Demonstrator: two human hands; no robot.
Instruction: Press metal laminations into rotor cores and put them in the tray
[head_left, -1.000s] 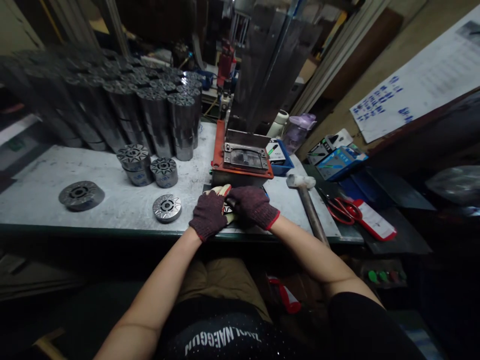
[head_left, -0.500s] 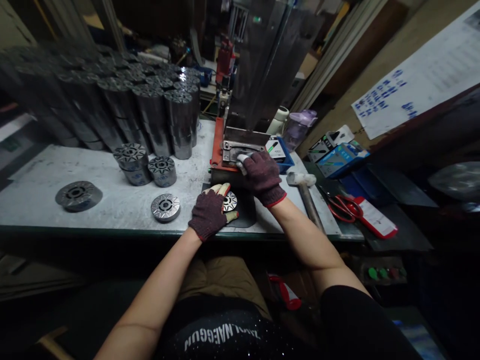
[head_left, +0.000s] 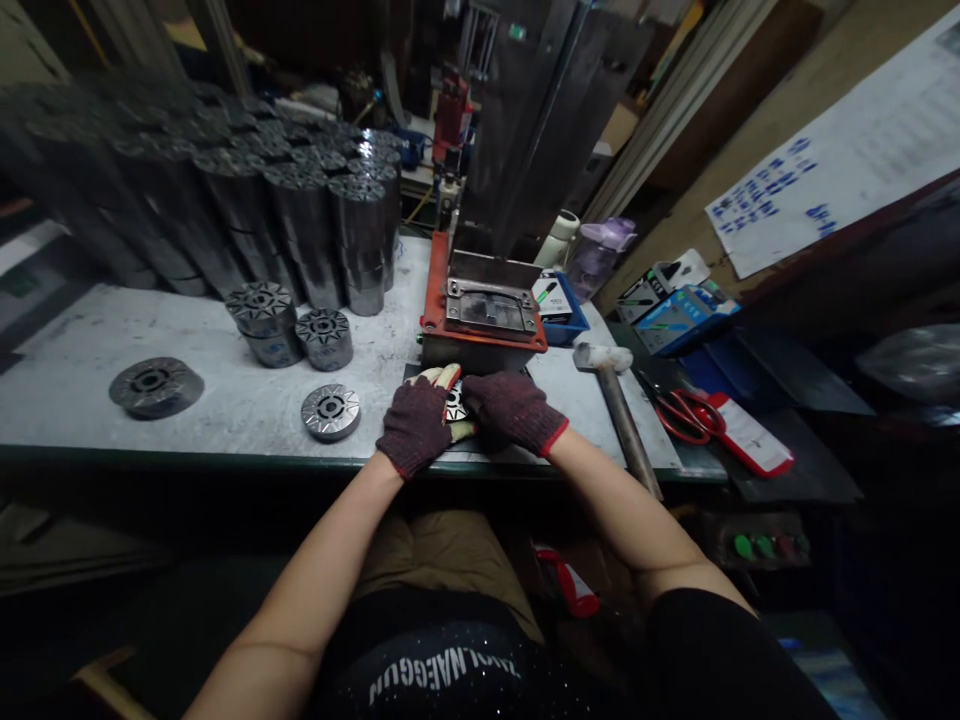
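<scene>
Left hand (head_left: pixel 421 424): part-open, thumb and fingers curved round metal disc (head_left: pixel 454 403). Right hand (head_left: pixel 513 411) at disc's right side; fingertips hidden, closure can't tell. Orange-rimmed box (head_left: pixel 480 352) just beyond grip; hammer (head_left: pixel 624 418) right, loose disc (head_left: pixel 331 412) left.

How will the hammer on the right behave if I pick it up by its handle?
The hammer should stay stiff, since its handle looks straight and rigid. It may feel head-heavy, as the thick pale head sits at one end. Pushed sideways, it would probably pivot about that head rather than roll freely.
</scene>
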